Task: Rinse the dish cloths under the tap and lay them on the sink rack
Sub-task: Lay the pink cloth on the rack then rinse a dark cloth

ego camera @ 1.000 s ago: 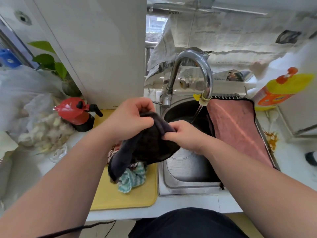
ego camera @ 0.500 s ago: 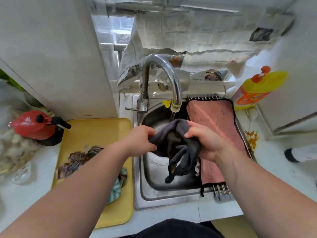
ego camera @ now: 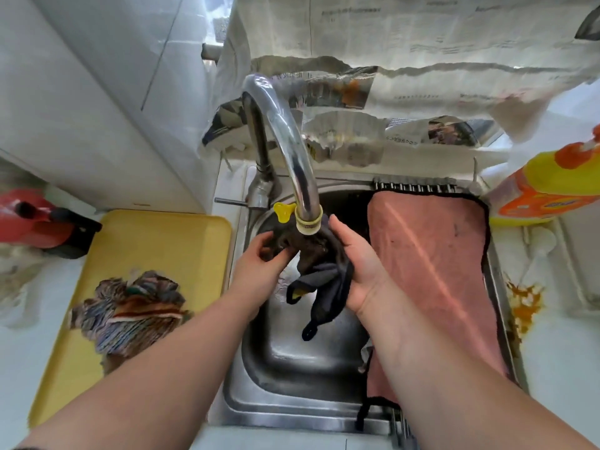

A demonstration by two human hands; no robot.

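dark cloth [ego camera: 325,275] bunched, limp under the tap [ego camera: 287,138].

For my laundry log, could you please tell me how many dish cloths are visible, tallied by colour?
dark grey cloth, under the tap: 1
pink cloth, on the sink rack: 1
striped multicoloured cloth, on the yellow tray: 1
Total: 3

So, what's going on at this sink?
A person is holding a dark cloth under the tap, over the sink. The left hand pinches it and the right hand supports it. A pink cloth lies spread on the rack across the sink's right side. A striped cloth sits on the yellow tray.
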